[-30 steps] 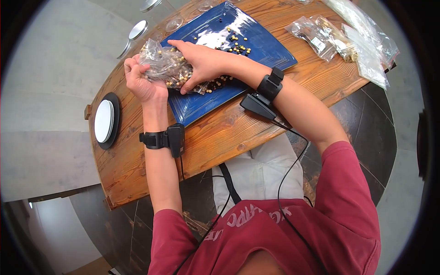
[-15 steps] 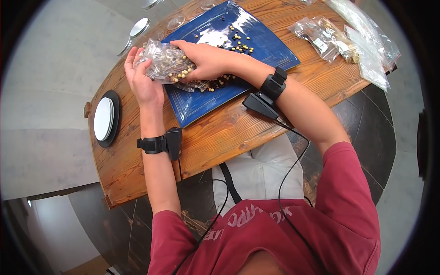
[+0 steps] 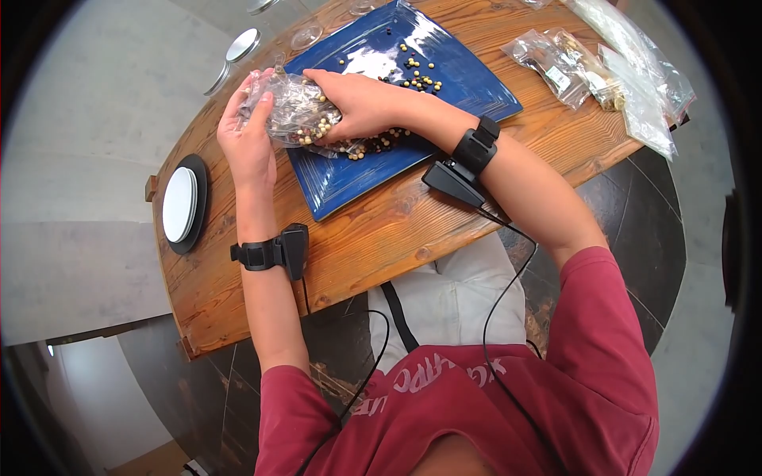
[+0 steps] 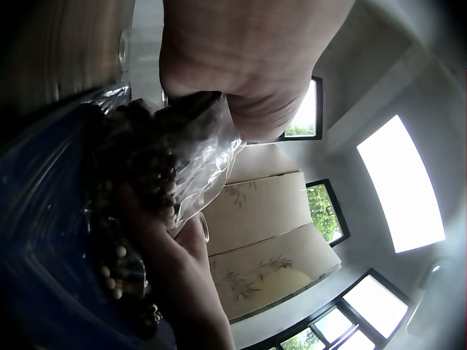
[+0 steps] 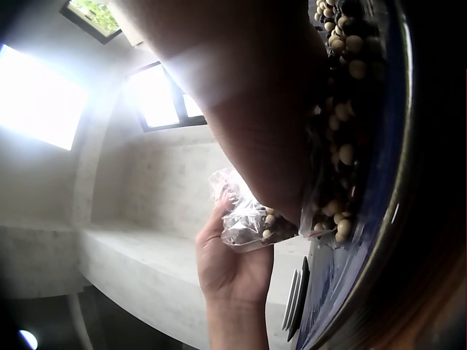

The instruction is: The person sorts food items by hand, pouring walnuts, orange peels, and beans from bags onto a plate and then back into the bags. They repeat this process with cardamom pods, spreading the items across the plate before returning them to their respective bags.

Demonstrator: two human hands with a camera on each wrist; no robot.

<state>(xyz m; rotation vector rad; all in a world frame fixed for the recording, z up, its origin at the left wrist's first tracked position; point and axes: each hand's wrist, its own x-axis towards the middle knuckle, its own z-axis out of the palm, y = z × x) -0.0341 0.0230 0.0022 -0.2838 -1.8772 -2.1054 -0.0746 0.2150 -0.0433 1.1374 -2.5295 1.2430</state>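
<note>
A clear plastic bag [image 3: 295,111] of pale and dark beads is held between both hands above the left side of a blue square plate [image 3: 337,186]. The left hand [image 3: 248,139] grips the bag's left end, its thumb lying across the plastic. From the right, the right hand [image 3: 357,103] holds the other end, fingers over the top and thumb hidden beneath. Loose beads [image 3: 417,82] lie on the plate, more of them close under the right hand. In the right wrist view the left hand [image 5: 235,273] has its fingers round the crinkled bag [image 5: 252,222].
White round lids [image 3: 179,205] are stacked on a dark disc at the table's left. Glass jars with a silvery lid [image 3: 242,46] stand at the back left. Several clear bags [image 3: 556,70] lie at the back right of the wooden table [image 3: 381,234].
The left hand's fingers were curled, then loosened, and now close round the bag's left end with the thumb on top. Its wrist has shifted slightly left. The bag has tilted and bunched.
</note>
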